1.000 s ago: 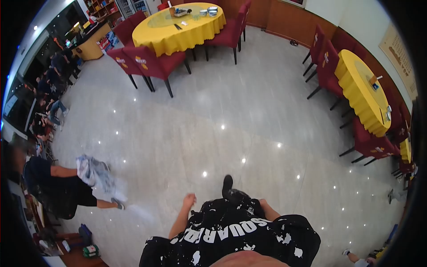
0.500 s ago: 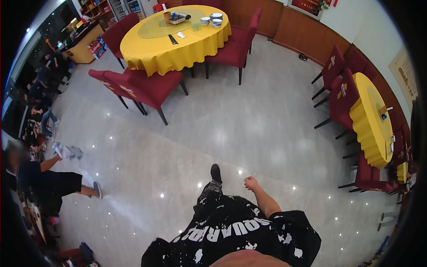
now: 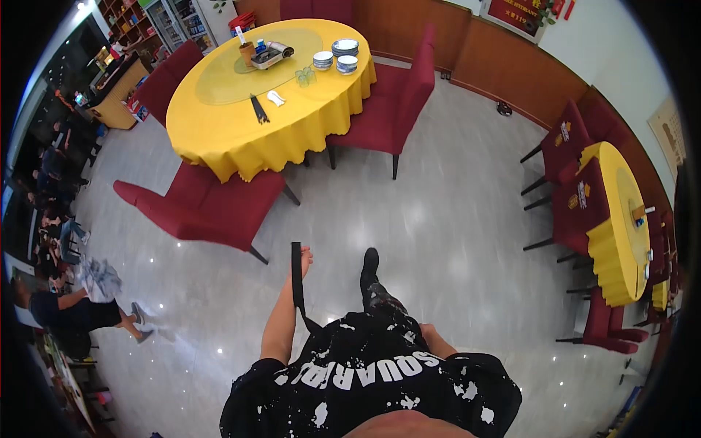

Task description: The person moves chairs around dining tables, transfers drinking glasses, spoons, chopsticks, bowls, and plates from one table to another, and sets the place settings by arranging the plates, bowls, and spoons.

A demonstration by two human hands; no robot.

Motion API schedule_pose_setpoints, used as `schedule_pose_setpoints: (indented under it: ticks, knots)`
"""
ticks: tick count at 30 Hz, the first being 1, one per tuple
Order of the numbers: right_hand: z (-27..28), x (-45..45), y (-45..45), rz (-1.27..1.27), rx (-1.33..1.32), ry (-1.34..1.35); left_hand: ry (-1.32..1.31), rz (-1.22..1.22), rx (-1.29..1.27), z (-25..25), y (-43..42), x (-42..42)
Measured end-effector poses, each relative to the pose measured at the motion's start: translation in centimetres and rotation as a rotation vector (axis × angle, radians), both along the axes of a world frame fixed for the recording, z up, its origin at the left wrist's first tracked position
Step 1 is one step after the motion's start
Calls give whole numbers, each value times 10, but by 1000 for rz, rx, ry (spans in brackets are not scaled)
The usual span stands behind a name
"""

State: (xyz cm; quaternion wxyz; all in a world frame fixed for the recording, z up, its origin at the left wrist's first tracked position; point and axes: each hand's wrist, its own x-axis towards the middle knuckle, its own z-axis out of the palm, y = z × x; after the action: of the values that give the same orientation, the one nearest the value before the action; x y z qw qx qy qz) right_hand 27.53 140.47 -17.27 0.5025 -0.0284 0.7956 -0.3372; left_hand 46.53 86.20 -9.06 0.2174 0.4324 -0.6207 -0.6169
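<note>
My left hand (image 3: pixel 304 258) is in front of my body at the lower middle, beside a black strap (image 3: pixel 297 277) that hangs from my black-and-white shirt (image 3: pixel 365 365). Its fingers are partly hidden by the strap, and whether they grip it is unclear. My right forearm (image 3: pixel 437 342) shows at the right side of the shirt, while the right hand is hidden behind the cloth. One black shoe (image 3: pixel 370 264) points forward on the floor. Ahead stands a round table with a yellow cloth (image 3: pixel 219 139), bearing stacked bowls (image 3: pixel 345 48), a portable stove (image 3: pixel 272 55), glasses (image 3: pixel 305 75) and black chopsticks (image 3: pixel 259 109).
Red chairs (image 3: pixel 219 204) surround the near table. A second yellow table (image 3: pixel 610 241) with chairs stands at the right. At the left, a person (image 3: pixel 73 310) carries a pale bundle (image 3: pixel 100 280). Several people are by the windows, and a counter (image 3: pixel 120 102) is at the far left.
The round table and chairs appear nearer. My left hand has come into view with the strap, while my right hand has drawn back out of sight. The person at the left has shifted.
</note>
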Motion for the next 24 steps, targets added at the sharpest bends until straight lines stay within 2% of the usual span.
schedule_pose_setpoints:
  ticks: [1, 2, 3, 4, 6, 7, 8, 9, 11, 13, 15, 17, 19, 20, 21, 22, 23, 24]
  knots:
    - [-27, -25, -14, 65, -94, 49, 3, -30, -14, -1, -21, -22]
    - [-52, -52, -31, 123, -169, 95, 62, -49, 208, -8, -44, -30]
    - [-74, -81, -51, 144, -203, 124, -139, -41, -65, -6, -48, -43]
    - [-100, -119, -89, 248, -55, 228, -343, -40, -341, -2, -47, -48]
    - [-123, -190, -172, 466, 258, 402, -441, -34, 419, -30, -51, -33]
    - [-107, -227, -211, 402, 231, 323, -541, -560, -64, -51, -56, -13]
    - [-69, -260, -266, 289, 201, 227, -556, -865, -699, -51, -62, -4]
    - [-32, -292, -317, 166, 157, 125, -613, -711, -492, -66, -103, -44]
    - [11, -350, -411, 62, 99, 58, -645, -302, -116, -64, -185, -140]
    - [28, -397, -497, 32, 46, 46, -643, -124, 167, -48, -170, -136]
    - [26, -440, -568, 25, -9, 48, -671, -70, 301, -41, -155, -127]
    - [31, -481, -641, -4, -60, 17, -727, -116, 291, -42, -173, -136]
    - [48, -506, -697, -78, -91, -26, -869, -528, -347, -49, -220, -158]
    - [63, -529, -729, -124, -104, -43, -924, -605, -618, -55, -255, -181]
    - [76, -545, -758, -148, -143, -33, -938, -538, -600, -69, -295, -212]
    - [86, -549, -773, -170, -176, -27, -884, -331, -317, -86, -337, -252]
    - [95, -570, -798, -188, -215, -20, -410, 274, 258, -57, -380, -317]
    - [104, -592, -824, -205, -255, -14, -359, 236, 106, 6, -420, -380]
